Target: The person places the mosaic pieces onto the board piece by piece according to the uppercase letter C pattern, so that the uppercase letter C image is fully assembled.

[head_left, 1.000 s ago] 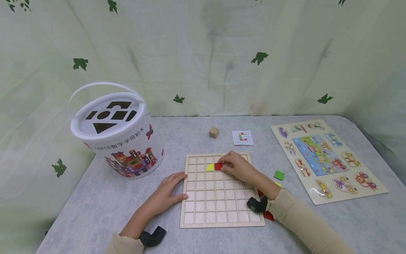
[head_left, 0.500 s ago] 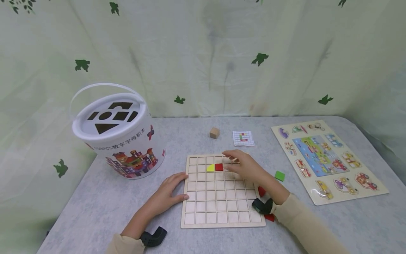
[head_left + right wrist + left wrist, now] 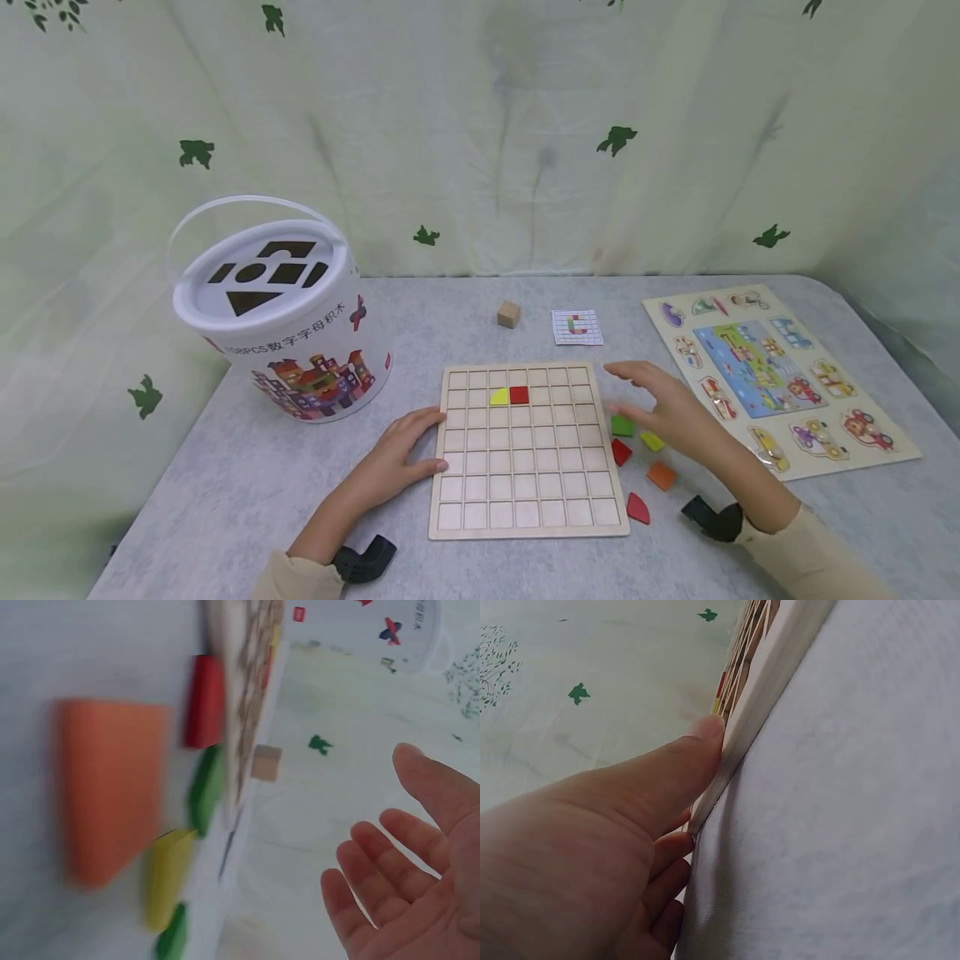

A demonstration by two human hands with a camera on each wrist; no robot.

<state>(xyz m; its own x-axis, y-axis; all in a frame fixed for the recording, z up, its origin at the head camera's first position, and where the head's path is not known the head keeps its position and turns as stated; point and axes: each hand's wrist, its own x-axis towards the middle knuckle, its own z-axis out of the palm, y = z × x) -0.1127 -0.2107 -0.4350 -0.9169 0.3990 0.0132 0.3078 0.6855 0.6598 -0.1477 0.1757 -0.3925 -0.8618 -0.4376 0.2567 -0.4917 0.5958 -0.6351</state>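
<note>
A wooden grid board lies flat on the table. Side by side in its cells are a yellow quarter-round tile and a red square tile. My left hand touches the board's left edge with its thumb and fingertips. Just right of the board, my right hand is held above the loose tiles, thumb and fingers apart, nothing between them. Near it lie a green tile, a yellow tile, a red tile, an orange tile and a red quarter-round. Another green tile shows in the right wrist view.
Behind the board stand a small wooden cube and a pattern card with a coloured grid figure. A white lidded bucket is at the back left. To the right lies a picture puzzle board, partly behind my right forearm.
My right hand has let go of the red square tile, leaving it in its cell, and moved right, off the board to over the loose tiles. The left hand stays in place.
</note>
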